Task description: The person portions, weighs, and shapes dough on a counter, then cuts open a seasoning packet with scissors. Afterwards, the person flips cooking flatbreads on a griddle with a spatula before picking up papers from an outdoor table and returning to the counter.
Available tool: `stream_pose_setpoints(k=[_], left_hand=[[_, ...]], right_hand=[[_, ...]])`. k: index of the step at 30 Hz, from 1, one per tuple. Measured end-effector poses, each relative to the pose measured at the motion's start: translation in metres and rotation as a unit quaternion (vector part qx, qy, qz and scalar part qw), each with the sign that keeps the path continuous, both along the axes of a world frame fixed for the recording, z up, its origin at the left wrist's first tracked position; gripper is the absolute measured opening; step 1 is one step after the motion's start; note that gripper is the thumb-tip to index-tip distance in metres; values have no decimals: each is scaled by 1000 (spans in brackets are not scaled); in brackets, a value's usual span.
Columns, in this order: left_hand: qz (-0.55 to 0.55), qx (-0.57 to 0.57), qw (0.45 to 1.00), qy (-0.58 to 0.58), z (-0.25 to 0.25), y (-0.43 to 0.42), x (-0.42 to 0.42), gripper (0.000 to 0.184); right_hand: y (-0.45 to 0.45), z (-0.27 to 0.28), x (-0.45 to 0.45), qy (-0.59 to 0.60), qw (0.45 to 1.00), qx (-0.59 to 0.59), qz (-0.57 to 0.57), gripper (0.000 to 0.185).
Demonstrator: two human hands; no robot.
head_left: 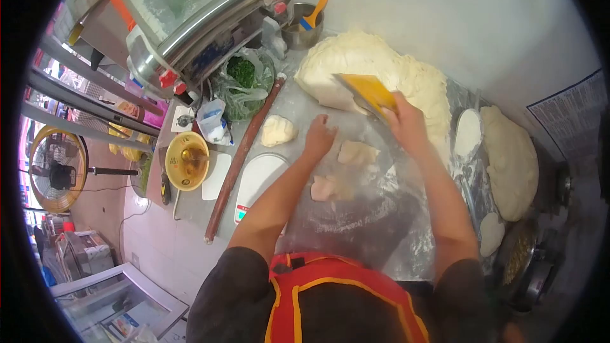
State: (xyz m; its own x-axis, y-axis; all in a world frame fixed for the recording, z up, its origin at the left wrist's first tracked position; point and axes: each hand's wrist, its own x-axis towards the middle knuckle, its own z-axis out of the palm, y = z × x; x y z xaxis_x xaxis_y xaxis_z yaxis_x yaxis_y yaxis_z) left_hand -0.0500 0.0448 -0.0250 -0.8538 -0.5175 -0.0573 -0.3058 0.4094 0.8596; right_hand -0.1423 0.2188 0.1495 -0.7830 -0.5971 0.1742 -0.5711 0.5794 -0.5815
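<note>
My right hand point(408, 126) grips a yellow dough scraper point(372, 91), its blade tilted over the front of a big mound of pale dough point(381, 57). To the left, my left hand point(319, 136) hovers above the floured steel worktop point(318, 228), fingers slightly curled and apart, with nothing visible in them. Two small flat dough pieces lie between my forearms: one dough piece point(358, 152) right of my left hand, another dough piece point(326, 188) nearer me. A rounded dough lump point(277, 131) rests left of that hand. My left forearm partly covers a white digital scale point(262, 174).
A long rolling pin point(244, 155) lies beyond the scale. Farther left are a yellow bowl point(171, 160) and a bag of chopped greens point(240, 92). A dough-rolling machine point(197, 22) stands back left. Covered dough point(508, 162) and a flour scoop point(468, 133) sit right.
</note>
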Motion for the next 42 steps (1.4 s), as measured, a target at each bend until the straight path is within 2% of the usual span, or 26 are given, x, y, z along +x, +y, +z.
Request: stream_pose_setpoints(k=[3, 4, 7, 10, 13, 16, 19, 22, 25, 27, 29, 31, 33, 35, 37, 40, 42], left_hand=[[95, 83, 990, 60, -18, -18, -17, 50], [93, 94, 991, 13, 3, -21, -18, 56], [137, 111, 984, 13, 0, -27, -32, 62], [172, 259, 949, 58, -2, -23, -47, 63], [161, 347, 915, 131, -11, -20, -55, 61], [203, 356, 909, 81, 7, -18, -56, 60], [223, 315, 921, 57, -9, -19, -58, 61], [247, 403, 873, 118, -15, -19, -61, 59], [286, 336, 893, 87, -44, -24, -72, 56], [249, 460, 841, 135, -54, -33, -73, 48], [250, 495, 819, 147, -53, -28, -71, 43], [295, 448, 834, 128, -2, -2, -50, 42], [215, 335, 908, 133, 6, 18, -24, 41], [154, 230, 952, 129, 11, 32, -5, 40], [110, 138, 977, 123, 15, 32, 8, 39], [182, 65, 981, 22, -19, 12, 5, 40], [238, 269, 931, 60, -19, -4, -9, 42]], right_hand=[[-49, -13, -27, 32, 995, 45, 79, 20], [-63, -18, -34, 45, 992, 63, 97, 20], [-89, -33, -48, 63, 982, 114, 136, 19], [-102, -41, -56, 51, 976, 148, 152, 19], [-106, -48, -58, 37, 968, 176, 176, 21], [-115, -58, -66, 28, 960, 210, 184, 23], [-126, -73, -64, 46, 957, 215, 188, 27], [-137, -85, -56, 83, 958, 208, 179, 31], [-133, -96, -54, 91, 961, 200, 166, 32], [-130, -94, -50, 80, 963, 197, 163, 31], [-115, -98, -46, 77, 972, 154, 162, 28], [-91, -93, -40, 62, 982, 101, 147, 26], [-57, -78, -33, 36, 991, 42, 122, 23], [-24, -60, -23, 47, 997, 43, 35, 21], [2, -27, -12, -75, 993, -62, -67, 20], [42, -39, -13, -76, 994, 39, -74, 14], [53, -43, -3, -30, 992, 125, 7, 20]])
